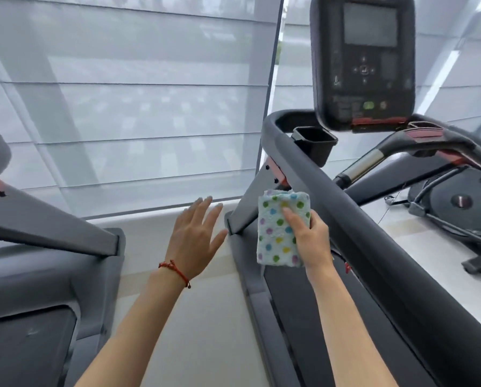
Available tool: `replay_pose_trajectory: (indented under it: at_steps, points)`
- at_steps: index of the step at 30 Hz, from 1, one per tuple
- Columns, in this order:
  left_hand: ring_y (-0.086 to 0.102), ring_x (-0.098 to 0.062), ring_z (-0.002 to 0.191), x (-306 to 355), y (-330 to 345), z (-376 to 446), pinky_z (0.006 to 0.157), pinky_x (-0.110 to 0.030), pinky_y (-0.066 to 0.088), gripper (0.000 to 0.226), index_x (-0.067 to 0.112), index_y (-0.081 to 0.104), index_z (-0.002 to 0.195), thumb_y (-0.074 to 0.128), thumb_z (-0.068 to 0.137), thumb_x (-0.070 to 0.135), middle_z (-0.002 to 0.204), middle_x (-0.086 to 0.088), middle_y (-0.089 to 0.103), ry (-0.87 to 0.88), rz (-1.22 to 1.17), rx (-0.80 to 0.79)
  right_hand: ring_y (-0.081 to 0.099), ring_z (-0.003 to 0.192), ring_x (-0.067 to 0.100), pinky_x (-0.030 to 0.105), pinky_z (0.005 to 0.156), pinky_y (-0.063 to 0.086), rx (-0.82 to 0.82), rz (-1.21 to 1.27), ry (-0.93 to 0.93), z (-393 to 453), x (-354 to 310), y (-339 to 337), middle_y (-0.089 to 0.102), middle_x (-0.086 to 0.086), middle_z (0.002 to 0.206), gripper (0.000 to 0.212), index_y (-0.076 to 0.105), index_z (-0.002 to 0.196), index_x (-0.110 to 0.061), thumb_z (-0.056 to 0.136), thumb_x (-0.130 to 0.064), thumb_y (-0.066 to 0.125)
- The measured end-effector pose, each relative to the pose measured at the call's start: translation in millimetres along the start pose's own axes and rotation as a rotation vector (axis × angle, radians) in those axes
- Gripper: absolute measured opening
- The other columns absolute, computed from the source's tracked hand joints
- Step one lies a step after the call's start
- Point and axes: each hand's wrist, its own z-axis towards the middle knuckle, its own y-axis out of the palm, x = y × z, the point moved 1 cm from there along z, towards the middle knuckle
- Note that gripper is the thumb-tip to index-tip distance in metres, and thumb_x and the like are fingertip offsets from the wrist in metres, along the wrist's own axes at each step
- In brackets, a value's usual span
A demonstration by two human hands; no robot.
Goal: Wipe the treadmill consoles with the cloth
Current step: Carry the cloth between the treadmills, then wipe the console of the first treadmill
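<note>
Fingers of the right hand grip the folded cloth; left hand fingers spread, holding nothing; console above.

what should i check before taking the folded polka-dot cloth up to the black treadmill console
1. Folded polka-dot cloth held firmly: ok, the right hand grips it, thumb across the front.
2. Left hand free: ok, fingers spread, holding nothing.
3. Black treadmill console within view: ok, up and to the right.
4. Cloth touching the console: not ok, it is well below it.
5. Grey side handrail out of the path: cannot tell.
6. Cloth damp or clean: cannot tell.
</note>
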Motion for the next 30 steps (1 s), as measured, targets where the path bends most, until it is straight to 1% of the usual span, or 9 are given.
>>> replay_pose_trajectory:
  at_steps: [5, 7, 10, 13, 15, 19, 21, 26, 30]
  points:
    - [0.051, -0.041, 0.117, -1.8, 21.1, 81.2, 0.091, -0.053, 0.045, 0.055, 0.002, 0.059, 0.122, 0.036, 0.092, 0.042, 0.128, -0.022, 0.055, 0.017, -0.046, 0.056, 0.067, 0.086, 0.019, 0.028, 0.067, 0.057, 0.046, 0.046, -0.064, 70.7, -28.5, 3.2, 0.066, 0.005, 0.097, 0.026, 0.057, 0.101, -0.012, 0.084, -0.03, 0.065]
    - [0.05, -0.04, 0.119, -3.0, 26.3, 110.7, 0.093, -0.052, 0.043, 0.059, 0.002, 0.058, 0.123, 0.03, 0.096, 0.046, 0.129, -0.021, 0.054, 0.034, -0.049, 0.08, 0.067, 0.084, 0.018, 0.027, 0.064, 0.057, 0.052, 0.071, -0.09, 97.6, -40.4, 6.8, 0.067, 0.004, 0.095, 0.026, 0.058, 0.1, -0.012, 0.084, -0.03, 0.065]
    - [0.05, -0.041, 0.118, -5.3, 32.8, 153.3, 0.092, -0.052, 0.043, 0.055, 0.001, 0.058, 0.123, 0.037, 0.092, 0.042, 0.128, -0.022, 0.054, 0.055, -0.061, 0.126, 0.067, 0.08, 0.015, 0.026, 0.061, 0.057, 0.078, 0.082, -0.127, 136.2, -58.5, 12.5, 0.066, -0.001, 0.088, 0.017, 0.057, 0.09, -0.018, 0.083, -0.031, 0.065]
    - [0.05, -0.042, 0.117, -9.2, 41.2, 198.9, 0.091, -0.053, 0.043, 0.054, 0.0, 0.057, 0.123, 0.038, 0.09, 0.038, 0.128, -0.023, 0.054, 0.082, -0.071, 0.144, 0.064, 0.077, 0.01, 0.016, 0.056, 0.054, 0.124, 0.073, -0.176, 178.3, -78.3, 15.7, 0.063, -0.004, 0.086, 0.014, 0.056, 0.087, -0.021, 0.084, -0.032, 0.064]
    - [0.05, -0.043, 0.117, -12.1, 49.4, 231.0, 0.092, -0.054, 0.042, 0.055, 0.0, 0.057, 0.124, 0.038, 0.09, 0.038, 0.128, -0.023, 0.054, 0.111, -0.081, 0.157, 0.062, 0.076, 0.007, 0.012, 0.054, 0.053, 0.172, 0.065, -0.205, 208.9, -91.1, 15.3, 0.062, -0.006, 0.085, 0.014, 0.056, 0.087, -0.022, 0.084, -0.033, 0.064]
    - [0.049, -0.041, 0.119, -17.5, 71.9, 296.8, 0.095, -0.052, 0.041, 0.054, 0.002, 0.055, 0.126, 0.037, 0.091, 0.039, 0.13, -0.022, 0.053, 0.194, -0.109, 0.193, 0.062, 0.078, 0.011, 0.021, 0.062, 0.055, 0.284, 0.031, -0.266, 271.5, -113.8, 10.1, 0.062, -0.003, 0.088, 0.026, 0.057, 0.096, -0.013, 0.083, -0.034, 0.065]
    - [0.048, -0.04, 0.12, -19.6, 84.8, 329.9, 0.095, -0.052, 0.04, 0.055, 0.002, 0.056, 0.126, 0.036, 0.092, 0.04, 0.13, -0.022, 0.052, 0.242, -0.132, 0.198, 0.062, 0.08, 0.012, 0.024, 0.066, 0.055, 0.338, 0.029, -0.29, 301.7, -125.5, 5.8, 0.061, -0.002, 0.089, 0.029, 0.057, 0.097, -0.012, 0.083, -0.035, 0.065]
    - [0.047, -0.039, 0.121, -22.2, 110.3, 411.3, 0.097, -0.05, 0.039, 0.055, 0.003, 0.056, 0.126, 0.037, 0.092, 0.042, 0.131, -0.021, 0.052, 0.337, -0.184, 0.208, 0.061, 0.077, 0.008, 0.015, 0.054, 0.05, 0.441, -0.024, -0.364, 366.1, -155.4, -8.2, 0.061, -0.004, 0.088, 0.031, 0.057, 0.099, -0.011, 0.083, -0.036, 0.064]
    - [0.047, -0.039, 0.121, -14.0, 128.0, 469.9, 0.097, -0.051, 0.039, 0.054, 0.003, 0.056, 0.125, 0.038, 0.09, 0.04, 0.13, -0.02, 0.053, 0.421, -0.185, 0.231, 0.061, 0.076, 0.007, 0.018, 0.056, 0.05, 0.51, -0.098, -0.405, 405.3, -172.1, -28.9, 0.061, -0.004, 0.086, 0.027, 0.055, 0.092, -0.015, 0.082, -0.038, 0.064]
